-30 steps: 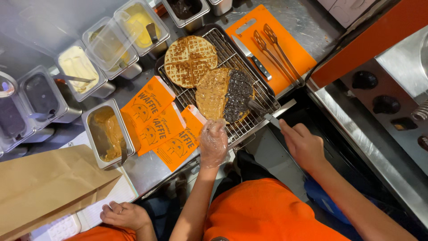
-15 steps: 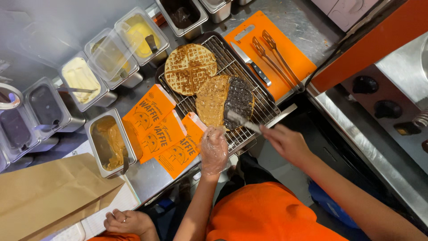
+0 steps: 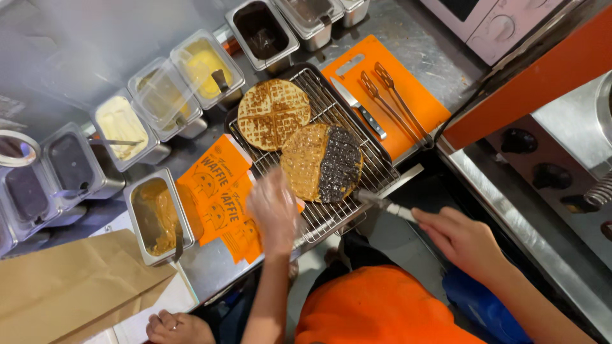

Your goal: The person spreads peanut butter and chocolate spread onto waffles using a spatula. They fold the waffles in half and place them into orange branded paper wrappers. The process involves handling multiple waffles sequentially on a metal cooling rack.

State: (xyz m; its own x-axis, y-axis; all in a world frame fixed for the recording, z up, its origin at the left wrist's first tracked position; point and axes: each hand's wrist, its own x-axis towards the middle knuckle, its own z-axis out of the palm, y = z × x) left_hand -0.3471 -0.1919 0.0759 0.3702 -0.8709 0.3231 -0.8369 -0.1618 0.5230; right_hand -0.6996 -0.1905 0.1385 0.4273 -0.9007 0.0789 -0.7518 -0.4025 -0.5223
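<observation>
While the right hand (image 3: 462, 239) is closing its fingers around the pale handle of a spreading knife (image 3: 382, 204), the blade tip is sitting at the near edge of the coated waffle (image 3: 322, 162), which is lying on the wire rack (image 3: 376, 172). Half of that waffle is carrying a tan spread and the half toward the knife a dark one. The left hand (image 3: 274, 210) is hovering blurred over the rack's near-left corner, fingers loosely spread and gripping nothing that I can make out. A plain waffle (image 3: 273, 113) is resting on the rack's far-left part, touching the coated one. Orange paper sleeves (image 3: 220, 191) are lying just left of the rack, and a tub of tan spread (image 3: 156, 216) is standing farther left. Another person's hand (image 3: 178, 328) is resting near the brown paper bag (image 3: 64, 293).

Judging the risks: pushing the blade too hard could be smearing dark spread across the tan half, or nudging the waffle against its neighbour. The moving left hand could also be brushing the sticky surface.
</observation>
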